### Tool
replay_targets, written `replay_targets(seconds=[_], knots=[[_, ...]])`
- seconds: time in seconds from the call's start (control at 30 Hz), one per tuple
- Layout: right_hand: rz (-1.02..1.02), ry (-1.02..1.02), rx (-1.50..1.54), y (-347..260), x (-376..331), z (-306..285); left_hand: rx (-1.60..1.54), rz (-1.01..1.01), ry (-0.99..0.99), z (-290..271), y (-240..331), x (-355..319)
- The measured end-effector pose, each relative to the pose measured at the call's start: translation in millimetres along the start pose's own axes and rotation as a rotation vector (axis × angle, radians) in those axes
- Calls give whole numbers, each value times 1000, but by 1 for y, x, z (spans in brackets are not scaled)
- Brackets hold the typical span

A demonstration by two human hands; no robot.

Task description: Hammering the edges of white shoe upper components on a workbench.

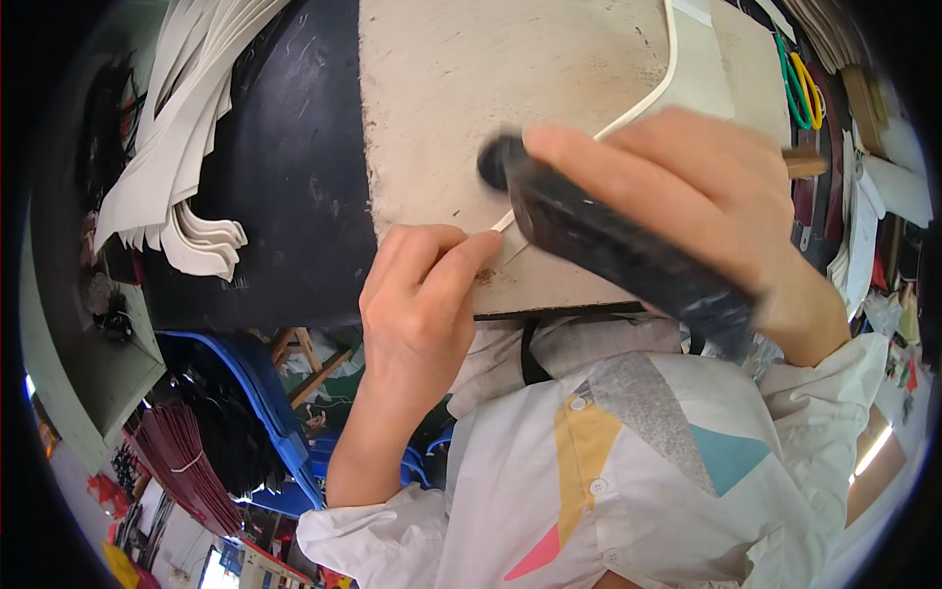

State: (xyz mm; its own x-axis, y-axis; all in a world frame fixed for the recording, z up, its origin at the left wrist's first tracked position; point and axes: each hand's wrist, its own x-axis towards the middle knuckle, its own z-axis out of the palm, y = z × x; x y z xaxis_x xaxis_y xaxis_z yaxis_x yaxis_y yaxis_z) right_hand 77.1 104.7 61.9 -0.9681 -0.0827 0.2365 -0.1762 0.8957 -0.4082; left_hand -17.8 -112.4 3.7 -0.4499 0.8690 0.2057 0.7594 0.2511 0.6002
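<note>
My left hand point(417, 294) pinches the near end of a thin white strip point(646, 101) between thumb and fingers, low on the beige board point(442, 88). The strip curves up and away to the right, along the edge of a flat off-white piece point(702, 74) partly covered by my right hand. My right hand point(687, 187) is closed around a long black tool point(618, 236) with a rounded end, held above the strip close to my left fingers. Motion blurs the tool, so its exact kind is unclear.
Off-white cut pieces point(186, 128) are stacked at the left on a black surface point(294, 177). Green and yellow loops point(805, 90) and a wooden stick end point(805, 162) lie at the right. Below left stands a blue bin point(260, 393) beside dark red strips point(182, 461).
</note>
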Motion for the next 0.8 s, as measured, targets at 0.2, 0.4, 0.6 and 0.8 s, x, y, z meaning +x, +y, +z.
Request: replay_targets(seconds=[0.2,0.4,0.6,0.8], knots=[[-75,-33,-40,7,6,6,485,141,85,21,26,-29],[-95,-76,42,2,13,18,713,-14,98,34,43,-41],[-116,-62,120,-7,10,25,584,-158,60,25,51,-42],[27,192,69,20,0,10,246,-36,48,10,24,8]])
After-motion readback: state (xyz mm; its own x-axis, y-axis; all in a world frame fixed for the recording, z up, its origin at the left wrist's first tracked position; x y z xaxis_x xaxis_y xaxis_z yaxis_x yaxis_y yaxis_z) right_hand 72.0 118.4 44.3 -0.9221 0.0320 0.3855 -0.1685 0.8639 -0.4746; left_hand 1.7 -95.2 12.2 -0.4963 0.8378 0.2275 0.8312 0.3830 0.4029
